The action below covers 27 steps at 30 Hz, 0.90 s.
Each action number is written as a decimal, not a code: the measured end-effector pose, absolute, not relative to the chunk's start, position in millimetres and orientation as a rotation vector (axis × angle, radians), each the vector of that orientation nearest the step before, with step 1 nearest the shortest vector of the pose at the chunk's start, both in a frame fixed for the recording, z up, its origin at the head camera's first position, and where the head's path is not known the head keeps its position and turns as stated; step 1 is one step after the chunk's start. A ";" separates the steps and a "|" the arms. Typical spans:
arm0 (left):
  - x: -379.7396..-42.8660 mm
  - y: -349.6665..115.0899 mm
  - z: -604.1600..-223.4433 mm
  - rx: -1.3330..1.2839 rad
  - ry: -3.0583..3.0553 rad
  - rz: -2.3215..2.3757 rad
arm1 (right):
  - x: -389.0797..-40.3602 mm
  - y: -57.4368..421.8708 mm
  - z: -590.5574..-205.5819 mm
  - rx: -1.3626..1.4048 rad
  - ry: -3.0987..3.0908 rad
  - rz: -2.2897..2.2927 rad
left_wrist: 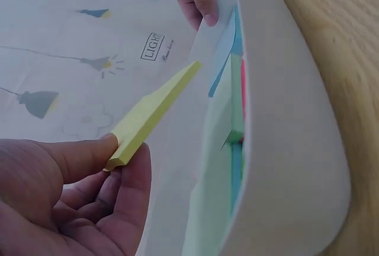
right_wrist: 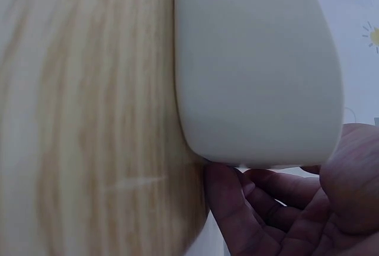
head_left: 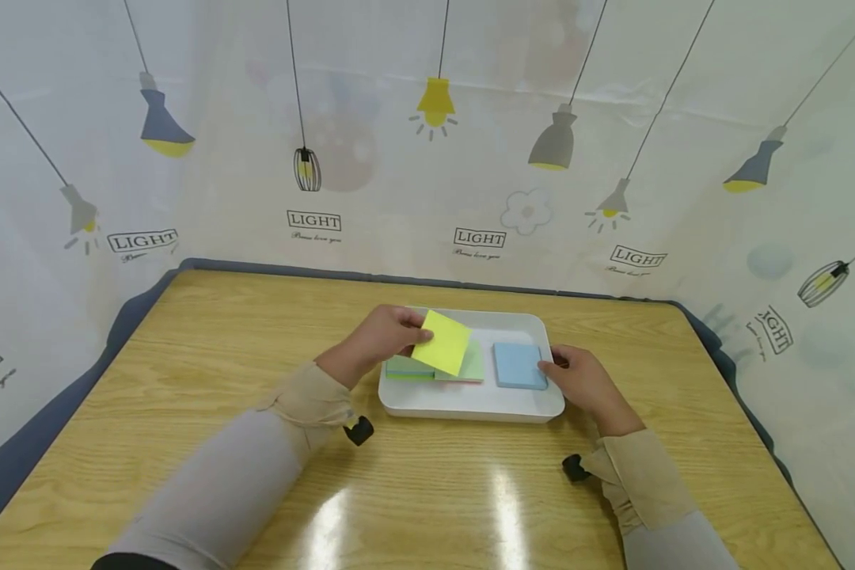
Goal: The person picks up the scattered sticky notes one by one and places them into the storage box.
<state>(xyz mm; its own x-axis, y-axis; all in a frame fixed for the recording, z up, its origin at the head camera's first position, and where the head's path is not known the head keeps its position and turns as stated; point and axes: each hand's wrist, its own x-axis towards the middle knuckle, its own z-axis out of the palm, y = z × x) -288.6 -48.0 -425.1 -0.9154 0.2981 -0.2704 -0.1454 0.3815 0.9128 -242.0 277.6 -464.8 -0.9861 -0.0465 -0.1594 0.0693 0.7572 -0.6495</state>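
Observation:
My left hand (head_left: pixel 381 332) pinches a yellow sticky note pad (head_left: pixel 445 342) between thumb and fingers, above the left half of a white tray (head_left: pixel 470 407). In the left wrist view the yellow pad (left_wrist: pixel 151 114) is tilted, apart from the pads below. Pale green sticky note pads (head_left: pixel 474 361) lie under it in the tray, partly covered; blue and pink edges show beneath them in that view. A blue sticky note pad (head_left: pixel 518 366) lies at the tray's right. My right hand (head_left: pixel 587 384) grips the tray's right end, thumb over the rim and fingers against the outer wall (right_wrist: pixel 254 90).
The tray stands on a wooden table (head_left: pixel 256 317) with wood around it on all sides. Behind the table's far edge hangs a pale curtain (head_left: pixel 385 237) printed with lamps. Black wrist-worn pieces (head_left: pixel 359 430) stick out near both sleeves.

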 end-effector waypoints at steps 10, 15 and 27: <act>-290.0 -15.6 -442.2 0.045 2.127 1.629 | -241.3 277.7 -463.0 0.027 2.783 -1.037; -290.7 -11.0 -451.5 0.026 2.174 1.614 | -241.8 277.6 -462.7 0.015 2.783 -1.050; -286.0 -16.7 -450.6 0.180 2.512 1.140 | -240.8 278.0 -461.5 -0.024 2.768 -1.090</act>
<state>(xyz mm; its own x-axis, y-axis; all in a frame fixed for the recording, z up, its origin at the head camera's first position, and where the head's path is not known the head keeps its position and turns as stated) -286.0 -16.7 -450.6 -0.9214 0.2662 -0.2830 -0.0376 0.6639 0.7469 -240.8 278.0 -461.5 -0.9861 -0.0755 -0.1482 0.0458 0.7333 -0.6783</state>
